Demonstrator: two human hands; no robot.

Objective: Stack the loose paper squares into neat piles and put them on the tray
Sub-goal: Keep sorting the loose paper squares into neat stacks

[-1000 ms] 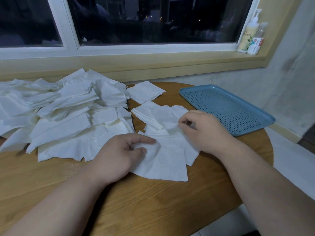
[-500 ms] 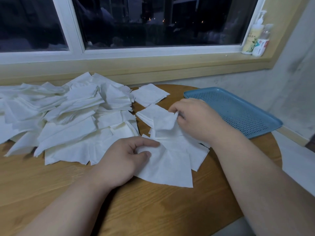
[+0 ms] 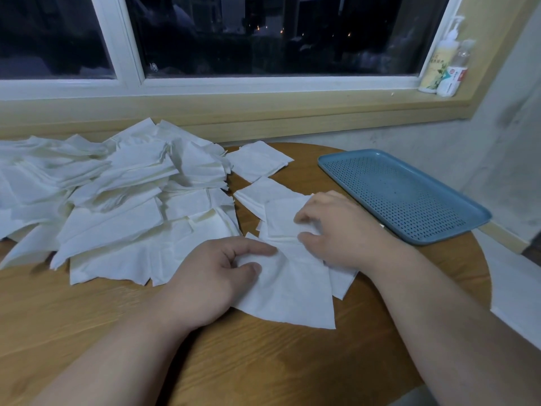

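Observation:
A big loose heap of white paper squares (image 3: 117, 200) covers the left and middle of the round wooden table (image 3: 263, 361). A smaller group of squares (image 3: 295, 291) lies in front of me. My left hand (image 3: 210, 282) pinches the left edge of the nearest square between thumb and forefinger. My right hand (image 3: 342, 230) pinches a single square (image 3: 281, 212) with curled fingers just above that group. The blue perforated tray (image 3: 404, 197) stands at the right with nothing on it, about a hand's width from my right hand.
A separate square (image 3: 257, 161) lies at the back near the window ledge. Two bottles (image 3: 445, 68) stand on the sill at the far right. The table's rounded edge drops off at the right and front. A wall rises behind the tray.
My right hand lifted one square off the small group, then brought it back down toward the squares in front of me. My left hand kept its pinch in the same place.

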